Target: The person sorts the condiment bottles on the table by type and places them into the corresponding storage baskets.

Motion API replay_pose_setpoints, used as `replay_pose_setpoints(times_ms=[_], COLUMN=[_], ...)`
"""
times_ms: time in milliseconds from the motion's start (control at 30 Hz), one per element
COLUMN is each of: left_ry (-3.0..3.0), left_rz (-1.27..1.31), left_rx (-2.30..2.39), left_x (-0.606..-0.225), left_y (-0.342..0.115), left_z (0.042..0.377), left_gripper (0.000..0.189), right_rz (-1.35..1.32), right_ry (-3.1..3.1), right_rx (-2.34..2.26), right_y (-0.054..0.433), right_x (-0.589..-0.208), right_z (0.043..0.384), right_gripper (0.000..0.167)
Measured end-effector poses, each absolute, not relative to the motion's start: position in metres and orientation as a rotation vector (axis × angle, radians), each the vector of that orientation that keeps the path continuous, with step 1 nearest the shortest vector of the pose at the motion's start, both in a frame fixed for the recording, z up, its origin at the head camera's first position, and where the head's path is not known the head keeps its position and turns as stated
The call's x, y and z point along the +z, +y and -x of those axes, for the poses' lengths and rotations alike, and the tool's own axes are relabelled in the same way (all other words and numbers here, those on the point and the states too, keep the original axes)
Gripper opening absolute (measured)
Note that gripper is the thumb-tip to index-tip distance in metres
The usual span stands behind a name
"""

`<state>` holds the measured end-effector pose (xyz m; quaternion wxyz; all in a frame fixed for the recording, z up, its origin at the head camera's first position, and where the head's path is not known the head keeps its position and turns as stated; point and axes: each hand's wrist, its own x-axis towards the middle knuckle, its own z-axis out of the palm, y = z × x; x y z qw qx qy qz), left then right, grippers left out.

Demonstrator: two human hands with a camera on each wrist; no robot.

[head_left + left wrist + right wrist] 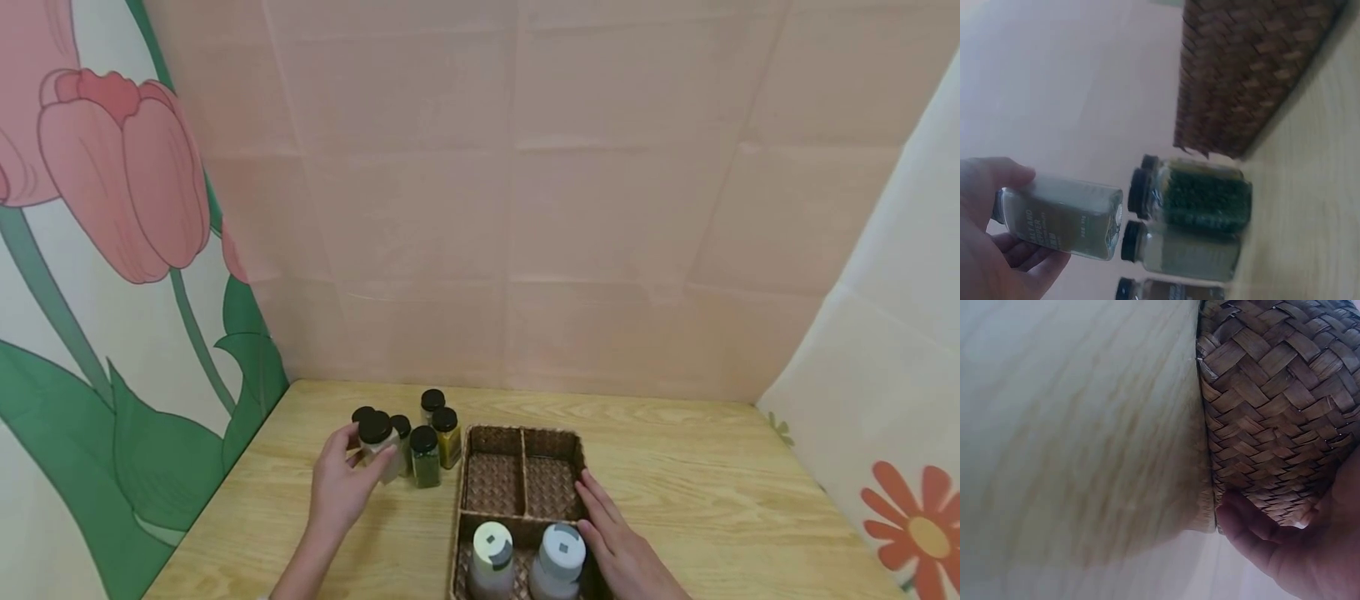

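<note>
My left hand [343, 482] grips a black-capped glass spice jar [380, 450] between thumb and fingers, lifted off the table. In the left wrist view the jar [1063, 215] shows white lettering and greyish contents. Close beside it stand several similar jars, among them one with dark green flakes [426, 462] and a yellow one [447, 442]. My right hand [618, 542] rests against the right side of a brown woven basket [493, 483], its fingers lying along the outer wall. In the right wrist view, fingertips touch the weave [1279, 419].
Dividers split the basket into compartments. Two bottles with pale caps, a left one [492, 550] and a right one [561, 554], stand in its near compartment. The wood-grain table [720, 483] meets a pink backdrop [525, 250] behind, with printed flower sheets at both sides.
</note>
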<state>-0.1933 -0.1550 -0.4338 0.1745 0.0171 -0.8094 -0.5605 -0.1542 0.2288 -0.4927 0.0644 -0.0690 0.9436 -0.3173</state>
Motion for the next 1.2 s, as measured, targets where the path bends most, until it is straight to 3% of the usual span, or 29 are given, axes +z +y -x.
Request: replay_pose_setpoints(times_ms=[733,1200], left_ry=[-2.225,-2.262], left_rz=[0.175,0.226], left_rx=[-1.655,-1.643], left_x=[-0.417,-0.417], left_y=[-0.115,-0.101], left_z=[0.196,0.206], left_gripper=[0.053,0.059], right_rz=[0.208,0.213], right_ry=[2.809,2.808], right_rx=[-1.039,-1.030], right_y=[0.230,0.230], right_x=[-0.493,-0.494], right_z=[0.155,0.156], right_gripper=[0.074,0.076])
